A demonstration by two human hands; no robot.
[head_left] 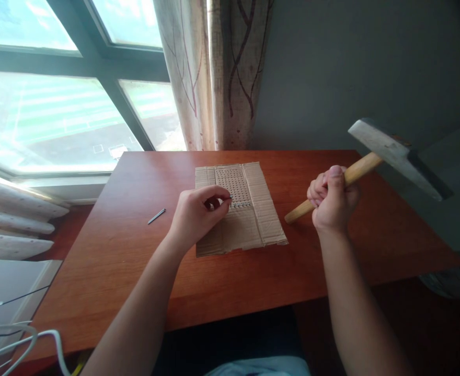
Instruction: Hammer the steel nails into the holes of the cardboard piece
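Note:
A hammer (pixel 394 149) with a pale wooden handle and a grey metal head is raised above the right side of the table. My right hand (pixel 334 201) is closed round its handle. My left hand (pixel 198 211) rests over a flat piece of brown cardboard (pixel 233 230), thumb and fingertips pinched together. Between the fingertips shows the small dark tip of what looks like a nail (pixel 230 197); the rest is hidden by the fingers. Rows of small dark holes (pixel 233 180) cover the cardboard's upper middle, with a row of paler marks below them.
On the reddish-brown wooden table (pixel 245 282), a slim metal nail-like piece (pixel 157 216) lies left of the cardboard. A window (pixel 49 120) and curtains (pixel 218 73) stand behind. White cables (pixel 30 339) hang at the lower left.

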